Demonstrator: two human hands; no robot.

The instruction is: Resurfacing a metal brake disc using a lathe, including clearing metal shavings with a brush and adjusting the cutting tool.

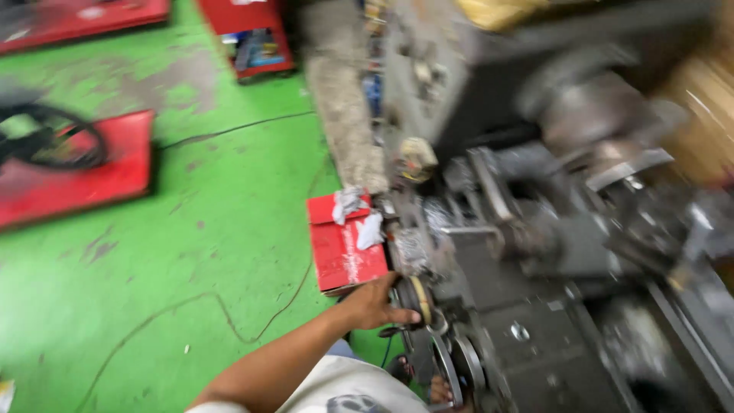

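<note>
The view is blurred by motion. My left hand [373, 303] reaches from the lower left to a small round handwheel [420, 300] on the front of a grey metal lathe [535, 229]. Its fingers curl over the wheel's rim and the thumb points right beneath it. More handwheels [459, 359] sit just below on the same front. My right hand is out of view. My white shirt shows at the bottom edge.
A red tray [336, 256] with white rags [359, 218] lies on the green floor [214, 229] next to the lathe. Red boards [99, 172] lie at left, one carrying a black ring [57, 138]. A red cart [252, 34] stands at the top. Thin cables cross the floor.
</note>
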